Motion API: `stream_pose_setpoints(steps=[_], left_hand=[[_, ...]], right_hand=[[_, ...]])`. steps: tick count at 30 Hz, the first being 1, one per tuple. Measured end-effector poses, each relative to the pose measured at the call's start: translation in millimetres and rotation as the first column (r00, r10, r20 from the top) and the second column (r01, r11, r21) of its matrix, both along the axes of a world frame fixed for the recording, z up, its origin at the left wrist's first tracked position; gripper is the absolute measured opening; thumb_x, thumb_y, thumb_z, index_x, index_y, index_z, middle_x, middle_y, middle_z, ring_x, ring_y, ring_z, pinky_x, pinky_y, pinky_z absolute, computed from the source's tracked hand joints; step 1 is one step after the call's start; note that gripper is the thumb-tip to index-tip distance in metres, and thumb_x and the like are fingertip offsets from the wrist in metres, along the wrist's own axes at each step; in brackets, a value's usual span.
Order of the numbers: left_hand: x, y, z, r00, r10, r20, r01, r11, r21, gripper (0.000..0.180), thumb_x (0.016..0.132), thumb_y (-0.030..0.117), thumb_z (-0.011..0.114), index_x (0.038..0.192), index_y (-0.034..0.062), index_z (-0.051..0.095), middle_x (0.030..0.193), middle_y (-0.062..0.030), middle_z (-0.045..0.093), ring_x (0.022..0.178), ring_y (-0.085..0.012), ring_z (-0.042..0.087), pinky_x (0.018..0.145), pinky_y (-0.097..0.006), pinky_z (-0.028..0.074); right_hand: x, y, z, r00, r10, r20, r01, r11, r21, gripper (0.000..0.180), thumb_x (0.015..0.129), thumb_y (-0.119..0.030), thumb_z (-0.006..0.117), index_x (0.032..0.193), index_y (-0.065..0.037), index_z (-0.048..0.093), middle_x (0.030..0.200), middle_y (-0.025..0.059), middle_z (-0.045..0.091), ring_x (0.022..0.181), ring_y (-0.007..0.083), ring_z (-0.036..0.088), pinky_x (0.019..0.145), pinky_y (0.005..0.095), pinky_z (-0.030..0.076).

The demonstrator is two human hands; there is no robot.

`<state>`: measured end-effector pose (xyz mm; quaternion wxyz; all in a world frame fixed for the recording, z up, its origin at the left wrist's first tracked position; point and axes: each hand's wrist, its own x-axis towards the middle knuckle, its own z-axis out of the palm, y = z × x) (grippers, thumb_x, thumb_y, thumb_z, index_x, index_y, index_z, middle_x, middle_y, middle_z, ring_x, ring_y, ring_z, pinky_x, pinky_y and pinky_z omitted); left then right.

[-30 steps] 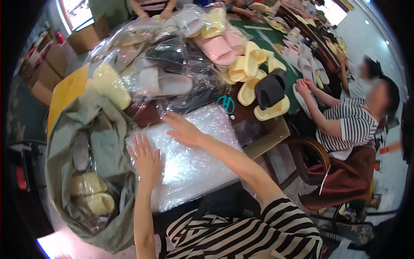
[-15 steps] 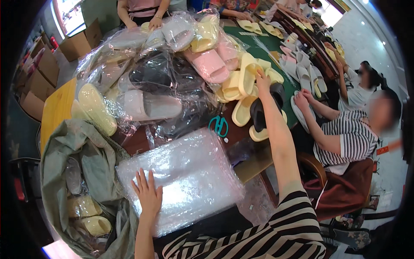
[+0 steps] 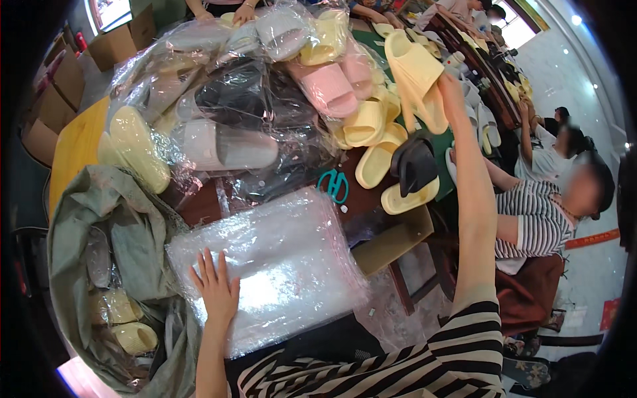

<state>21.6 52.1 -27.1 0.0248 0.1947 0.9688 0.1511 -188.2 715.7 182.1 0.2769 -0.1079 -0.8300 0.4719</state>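
Note:
My left hand [image 3: 217,285] lies flat, fingers spread, on a stack of clear plastic bags [image 3: 305,242]. My right arm reaches far out, and my right hand [image 3: 452,99] grips a pair of pale yellow slippers [image 3: 413,66], raised above the slipper heap. Part of my grip is hidden behind the slippers. Below them lie a black slipper [image 3: 415,164] and more loose yellow slippers [image 3: 379,156]. Teal-handled scissors [image 3: 333,186] rest on the table past the bags. Beyond the stack, bagged slippers are piled up, among them a grey one [image 3: 229,146] and a pink one [image 3: 328,89].
A green sack [image 3: 139,232] holding bagged slippers stands at my left, near a yellow wooden surface [image 3: 76,149]. Cardboard boxes [image 3: 123,43] are at the far left. A co-worker in a striped top [image 3: 541,212] sits at right; others work along the table's far side.
My right hand has lifted the yellow slippers up and away from the heap, to the right. My left hand stays flat on the bags. The whole view has shifted slightly.

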Motion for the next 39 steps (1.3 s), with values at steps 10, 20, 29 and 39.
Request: stream_pose_setpoints(steps=[10,20,29,39], left_hand=[[9.4,-34.2,10.3,0.995,0.077,0.055,-0.09,0.957,0.276,0.05,0.1,0.027,0.056,0.143,0.0027,0.05,0.155,-0.0252,0.037,0.147,-0.0434,0.027,0.119,-0.055,0.018],[18.5,-40.3,24.7,0.632,-0.343,0.695,-0.695,0.146,0.704,0.067,0.107,0.051,0.036,0.152,0.0023,0.036,0.144,-0.0231,0.049,0.126,-0.0341,0.057,0.107,-0.045,0.047],[14.0,-56.0,32.9,0.571,-0.637,0.518,-0.798,-0.284,0.531,0.081,0.103,0.064,0.03,0.156,0.0037,0.025,0.151,-0.02,0.044,0.131,-0.0335,0.054,0.107,-0.049,0.048],[15.1,-76.9,8.9,0.664,-0.197,0.722,-0.726,0.06,0.685,0.061,0.1,0.029,0.061,0.149,-0.0008,0.039,0.127,-0.0131,0.064,0.113,-0.0199,0.064,0.096,-0.032,0.05]], right_hand=[[35.1,-205.2,107.8,0.904,0.414,-0.11,-0.427,0.886,-0.177,0.031,0.1,-0.019,0.054,0.123,-0.001,0.065,0.111,0.0046,0.071,0.098,0.0109,0.067,0.084,0.0273,0.053],[110.9,-323.6,24.9,0.86,0.501,0.091,-0.441,0.822,-0.359,0.031,0.098,-0.023,0.061,0.117,0.0,0.068,0.105,0.0032,0.071,0.091,0.0102,0.066,0.08,0.0284,0.054],[221.8,-446.7,-34.9,0.537,0.772,0.34,-0.805,0.589,-0.065,0.028,0.098,-0.013,0.058,0.123,0.0,0.065,0.126,0.0135,0.065,0.116,0.0223,0.062,0.101,0.0347,0.048],[213.4,-359.3,-161.1,0.806,0.49,0.332,-0.505,0.862,-0.046,0.018,0.094,-0.006,0.058,0.106,-0.002,0.07,0.107,0.0122,0.071,0.095,0.0206,0.068,0.086,0.0337,0.053]])
